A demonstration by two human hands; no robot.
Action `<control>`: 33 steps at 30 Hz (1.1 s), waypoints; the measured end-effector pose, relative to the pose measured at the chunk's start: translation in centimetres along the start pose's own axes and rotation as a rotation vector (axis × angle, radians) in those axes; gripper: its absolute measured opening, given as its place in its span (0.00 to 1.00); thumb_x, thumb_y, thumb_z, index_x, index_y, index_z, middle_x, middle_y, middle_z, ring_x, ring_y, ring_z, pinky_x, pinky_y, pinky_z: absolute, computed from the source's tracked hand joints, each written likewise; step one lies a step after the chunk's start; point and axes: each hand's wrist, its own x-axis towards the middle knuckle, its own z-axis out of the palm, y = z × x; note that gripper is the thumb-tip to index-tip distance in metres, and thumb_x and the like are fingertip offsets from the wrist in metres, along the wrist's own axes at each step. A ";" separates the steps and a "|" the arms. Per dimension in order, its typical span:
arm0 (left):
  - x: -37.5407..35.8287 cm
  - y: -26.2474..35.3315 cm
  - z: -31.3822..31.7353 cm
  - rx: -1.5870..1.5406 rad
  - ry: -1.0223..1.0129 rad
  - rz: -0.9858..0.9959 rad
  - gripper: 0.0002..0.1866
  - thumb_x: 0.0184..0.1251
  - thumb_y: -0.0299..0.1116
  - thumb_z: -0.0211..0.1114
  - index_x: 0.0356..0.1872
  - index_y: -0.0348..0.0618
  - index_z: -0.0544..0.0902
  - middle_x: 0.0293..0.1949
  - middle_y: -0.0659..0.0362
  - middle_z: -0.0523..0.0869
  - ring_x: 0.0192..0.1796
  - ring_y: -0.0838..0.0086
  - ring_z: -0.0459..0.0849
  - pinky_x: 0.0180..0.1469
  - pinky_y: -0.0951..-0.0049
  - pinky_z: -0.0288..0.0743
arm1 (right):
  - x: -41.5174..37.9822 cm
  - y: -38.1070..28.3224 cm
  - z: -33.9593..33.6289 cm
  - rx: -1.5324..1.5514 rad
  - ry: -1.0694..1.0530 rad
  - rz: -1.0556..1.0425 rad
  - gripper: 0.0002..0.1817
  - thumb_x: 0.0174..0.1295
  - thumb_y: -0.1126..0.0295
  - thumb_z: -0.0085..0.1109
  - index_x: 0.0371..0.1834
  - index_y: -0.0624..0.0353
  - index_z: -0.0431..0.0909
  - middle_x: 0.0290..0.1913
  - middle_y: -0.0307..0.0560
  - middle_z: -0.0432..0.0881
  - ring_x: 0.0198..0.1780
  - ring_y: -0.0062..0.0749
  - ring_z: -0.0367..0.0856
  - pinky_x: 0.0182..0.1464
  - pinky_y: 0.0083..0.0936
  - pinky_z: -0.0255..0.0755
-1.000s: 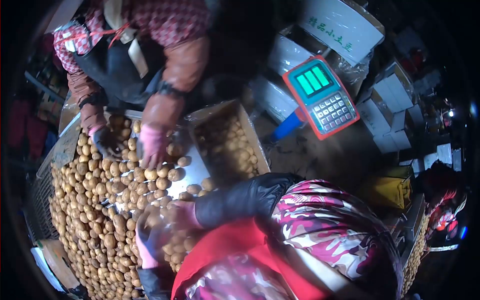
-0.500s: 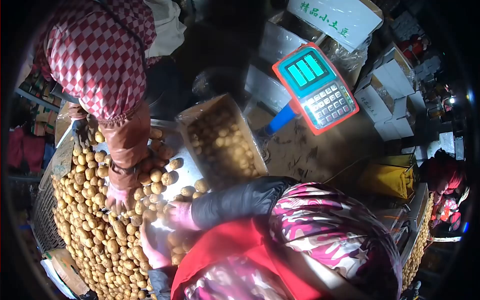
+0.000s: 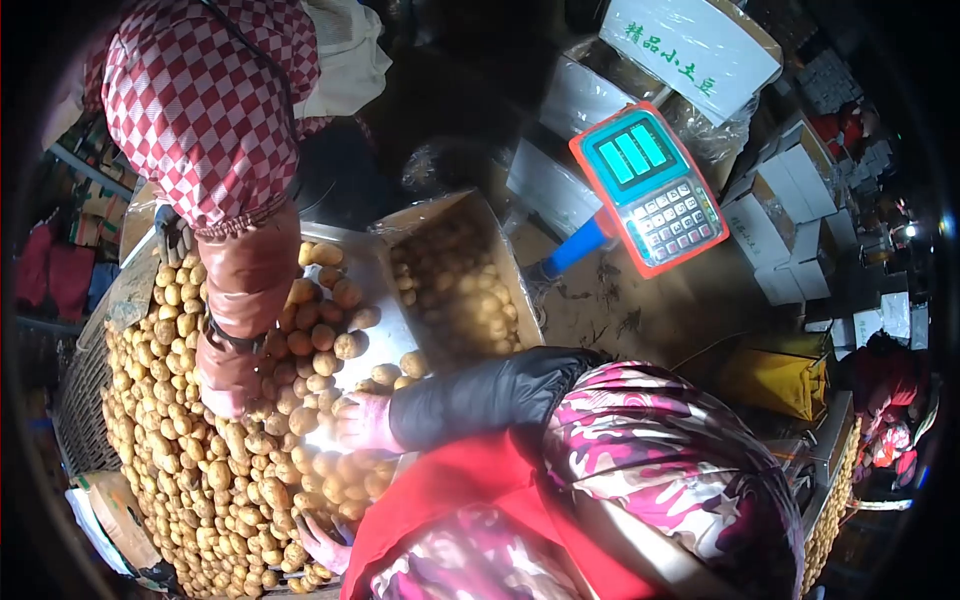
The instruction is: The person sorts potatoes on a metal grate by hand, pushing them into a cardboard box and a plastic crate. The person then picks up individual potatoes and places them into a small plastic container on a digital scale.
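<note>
My right hand (image 3: 366,423), coming out of a black sleeve cover, lies against potatoes (image 3: 330,470) at the lower edge of a metal tray (image 3: 375,347). Its fingers are stretched out in bright light and grip nothing that I can see. Lower down, close to my red apron (image 3: 440,490), my left hand (image 3: 325,546) rests at the edge of the big potato heap (image 3: 200,480) with its fingers apart. Beyond the tray stands a plastic-lined carton (image 3: 520,290) partly filled with potatoes.
A co-worker in a checkered sleeve (image 3: 200,110) reaches into the heap from the upper left. A red-framed scale display (image 3: 650,190) stands on a blue post behind the carton. White boxes (image 3: 690,60) and a yellow bag (image 3: 785,380) are farther right.
My left hand has drawn back toward my body, and more potatoes now lie beside my right hand. The co-worker's nearer hand has pushed into the potatoes. The view has shifted slightly.
</note>
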 end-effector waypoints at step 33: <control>4.4 -12.7 -3.4 -0.035 0.285 -0.872 0.35 0.67 0.51 0.73 0.71 0.47 0.79 0.73 0.43 0.77 0.74 0.45 0.73 0.76 0.47 0.67 | 6.1 1.6 -6.0 0.084 -0.508 -0.159 0.34 0.50 0.61 0.68 0.65 0.51 0.79 0.67 0.49 0.80 0.67 0.49 0.78 0.66 0.49 0.68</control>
